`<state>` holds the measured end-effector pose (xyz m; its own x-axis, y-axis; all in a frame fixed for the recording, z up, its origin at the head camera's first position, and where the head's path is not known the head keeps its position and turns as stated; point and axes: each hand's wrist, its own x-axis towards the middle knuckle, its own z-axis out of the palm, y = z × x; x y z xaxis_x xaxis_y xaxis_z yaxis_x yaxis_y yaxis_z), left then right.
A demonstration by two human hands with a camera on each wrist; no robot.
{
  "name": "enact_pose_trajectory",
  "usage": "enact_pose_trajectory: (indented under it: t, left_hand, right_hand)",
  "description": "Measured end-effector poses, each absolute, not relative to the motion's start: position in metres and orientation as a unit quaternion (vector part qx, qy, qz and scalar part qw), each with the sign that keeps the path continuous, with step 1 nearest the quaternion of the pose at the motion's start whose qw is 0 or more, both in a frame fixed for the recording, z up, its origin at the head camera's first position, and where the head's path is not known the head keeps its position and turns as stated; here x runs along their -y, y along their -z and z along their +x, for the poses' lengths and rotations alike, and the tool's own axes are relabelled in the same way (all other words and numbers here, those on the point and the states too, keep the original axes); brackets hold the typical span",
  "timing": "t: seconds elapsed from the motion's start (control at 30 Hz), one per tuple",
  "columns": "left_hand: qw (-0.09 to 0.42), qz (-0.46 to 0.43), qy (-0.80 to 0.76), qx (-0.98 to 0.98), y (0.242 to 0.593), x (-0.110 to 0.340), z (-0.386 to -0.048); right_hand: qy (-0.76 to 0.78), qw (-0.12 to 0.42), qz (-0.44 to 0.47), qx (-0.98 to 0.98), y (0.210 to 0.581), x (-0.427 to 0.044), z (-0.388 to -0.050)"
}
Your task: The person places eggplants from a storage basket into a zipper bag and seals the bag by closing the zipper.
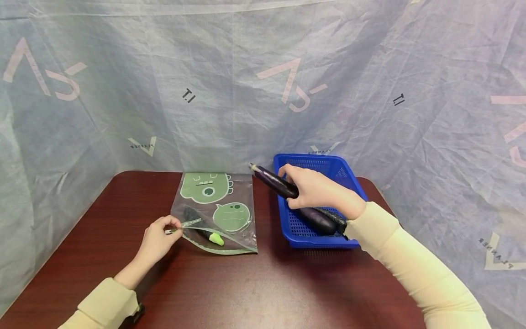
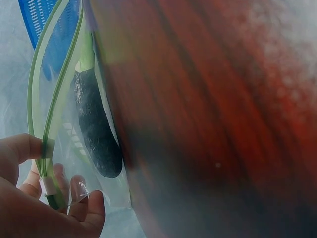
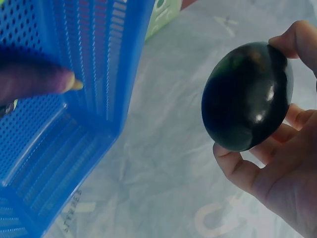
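My left hand point(image 1: 158, 240) pinches the left corner of a clear zip bag's point(image 1: 242, 189) open mouth. The bag lies on the table and bears green cartoon prints. A white slider point(image 2: 48, 186) sits between the fingers in the left wrist view. Inside the bag is a long dark vegetable point(image 2: 96, 124) with a bright green end. My right hand point(image 1: 314, 187) grips a glossy purple eggplant point(image 1: 272, 179) by its thick end, above the left side of a blue basket point(image 1: 287, 228). Its stem end points toward the bag. The right wrist view shows the eggplant's rounded bottom point(image 3: 242, 99) between thumb and fingers.
The basket holds another eggplant point(image 1: 316, 221) and a dark, rough-skinned vegetable point(image 1: 336, 218), partly hidden by my right arm. A printed grey sheet point(image 1: 234, 91) hangs behind and beside the brown table point(image 1: 263, 288).
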<state>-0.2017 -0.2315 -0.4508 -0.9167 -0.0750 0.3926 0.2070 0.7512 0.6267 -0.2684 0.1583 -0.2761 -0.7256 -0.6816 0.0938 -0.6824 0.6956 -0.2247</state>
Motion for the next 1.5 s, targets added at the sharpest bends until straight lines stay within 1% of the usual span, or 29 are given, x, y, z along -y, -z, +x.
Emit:
enact_pose_trajectory:
  t: [0.13, 0.27, 0.9, 1.1, 1.33, 1.5]
  left_hand:
    - [0.204, -0.036, 0.35, 0.914, 0.452, 0.231, -0.203]
    - [0.206, -0.034, 0.351, 0.913, 0.453, 0.231, -0.203]
    - [0.197, -0.024, 0.351, 0.915, 0.448, 0.228, -0.2]
    - [0.193, -0.025, 0.352, 0.915, 0.446, 0.227, -0.199]
    - [0.192, -0.025, 0.354, 0.915, 0.445, 0.227, -0.199]
    - [0.191, -0.025, 0.355, 0.915, 0.444, 0.227, -0.199]
  right_hand:
    - [-0.121, 0.003, 0.378, 0.918, 0.28, -0.153, -0.26]
    - [-0.119, 0.016, 0.385, 0.915, 0.282, -0.148, -0.252]
    - [-0.054, 0.118, 0.466, 0.875, 0.301, -0.126, -0.219]
    - [-0.015, 0.162, 0.497, 0.852, 0.31, -0.119, -0.213]
    - [0.037, 0.183, 0.508, 0.841, 0.319, -0.113, -0.207]
    - [0.078, 0.219, 0.519, 0.822, 0.327, -0.109, -0.204]
